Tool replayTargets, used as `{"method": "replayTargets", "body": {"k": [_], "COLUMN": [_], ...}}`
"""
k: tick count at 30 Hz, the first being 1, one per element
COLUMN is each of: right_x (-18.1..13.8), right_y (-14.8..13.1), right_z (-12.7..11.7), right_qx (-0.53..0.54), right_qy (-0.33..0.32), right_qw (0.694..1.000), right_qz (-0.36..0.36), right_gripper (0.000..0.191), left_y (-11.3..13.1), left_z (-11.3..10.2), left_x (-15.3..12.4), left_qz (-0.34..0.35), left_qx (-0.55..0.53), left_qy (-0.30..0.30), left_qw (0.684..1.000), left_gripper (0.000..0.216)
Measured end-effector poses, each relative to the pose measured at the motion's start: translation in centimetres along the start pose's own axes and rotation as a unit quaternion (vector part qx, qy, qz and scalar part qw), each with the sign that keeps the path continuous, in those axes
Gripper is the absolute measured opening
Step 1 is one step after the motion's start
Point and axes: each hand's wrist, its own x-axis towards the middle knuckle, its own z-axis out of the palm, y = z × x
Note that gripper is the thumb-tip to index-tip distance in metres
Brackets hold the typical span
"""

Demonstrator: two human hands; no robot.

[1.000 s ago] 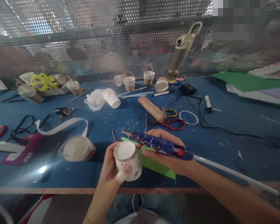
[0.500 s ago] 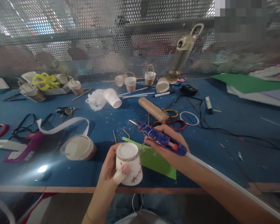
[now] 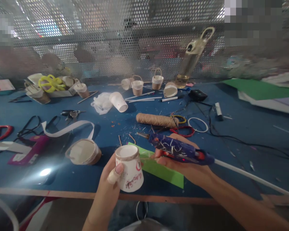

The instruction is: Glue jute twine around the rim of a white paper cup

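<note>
My left hand (image 3: 112, 173) is wrapped round a white paper cup (image 3: 131, 175) with pink and red print, held upside down with its base up. A band of twine runs round the cup's base edge. In my right hand (image 3: 175, 160) is a blue glue gun (image 3: 175, 147), its nozzle pointing left above the cup and apart from it. A white glue stick (image 3: 250, 178) juts from the gun's back end. Below both hands lies a strip of green paper (image 3: 162, 168). Just beyond the gun is a roll of twine (image 3: 156, 120).
A twine-wrapped cup (image 3: 84, 152) and white ribbon (image 3: 65, 129) lie left. Small baskets (image 3: 137, 87), a tipped white cup (image 3: 119, 102) and a water bottle (image 3: 190, 62) stand along the mesh panel. Red-handled scissors (image 3: 184, 131) and black cables (image 3: 243, 139) lie right.
My right hand has turned the glue gun flatter and moved it slightly right and down. My left hand has turned the cup, showing more print. The twine roll has swung to lie more level.
</note>
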Motion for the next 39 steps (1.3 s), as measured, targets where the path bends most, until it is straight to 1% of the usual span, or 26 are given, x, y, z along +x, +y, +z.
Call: {"method": "replayTargets", "body": {"k": [3,5,8,10,12,14,20,23,26,31,34,39], "right_x": [0.1,0.2,0.2,0.1,0.0,0.0,0.1,0.1,0.0,0.0,0.1,0.1], "right_y": [-0.4,-0.6,-0.5,-0.2,0.2,0.5,0.7,0.8,0.8,0.1,-0.4,-0.6], "right_z": [0.1,0.2,0.1,-0.1,-0.3,-0.6,-1.2,-1.4,-1.4,-1.4,-1.5,-1.6], "right_qx": [-0.037,-0.049,-0.046,-0.056,-0.083,-0.115,-0.194,-0.213,-0.221,-0.25,-0.273,-0.324], "right_qy": [0.008,0.008,-0.011,-0.024,-0.03,-0.038,-0.07,-0.076,-0.079,-0.072,-0.078,-0.065], "right_qw": [0.999,0.998,0.995,0.993,0.991,0.986,0.963,0.956,0.953,0.949,0.94,0.924], "right_qz": [-0.007,-0.039,-0.092,-0.099,-0.104,-0.116,-0.173,-0.185,-0.194,-0.178,-0.188,-0.194], "right_gripper": [0.025,0.024,0.023,0.023,0.024,0.025,0.025,0.026,0.027,0.025,0.025,0.025], "left_y": [0.1,0.1,0.1,0.2,0.2,0.2,-0.3,-0.6,-0.9,-0.9,-0.7,-0.7], "left_z": [-0.1,-0.1,0.0,0.0,-0.1,-0.1,-0.8,-1.3,-1.5,-0.4,0.4,0.7], "left_x": [-0.1,-0.1,-0.1,-0.1,0.0,0.0,0.3,0.6,0.8,0.6,0.2,0.0], "left_qz": [-0.011,-0.017,-0.017,-0.013,-0.01,-0.01,0.001,0.009,0.018,0.058,0.091,0.119], "left_qx": [-0.015,-0.023,-0.034,-0.041,-0.046,-0.049,-0.048,-0.042,-0.033,-0.008,0.012,0.03], "left_qy": [0.005,0.01,0.011,0.01,0.012,0.013,0.007,-0.001,0.001,0.025,0.038,0.057], "left_qw": [1.0,1.0,0.999,0.999,0.999,0.999,0.999,0.999,0.999,0.998,0.995,0.991], "left_gripper": [0.055,0.052,0.053,0.054,0.049,0.047,0.05,0.053,0.05,0.046,0.049,0.048]}}
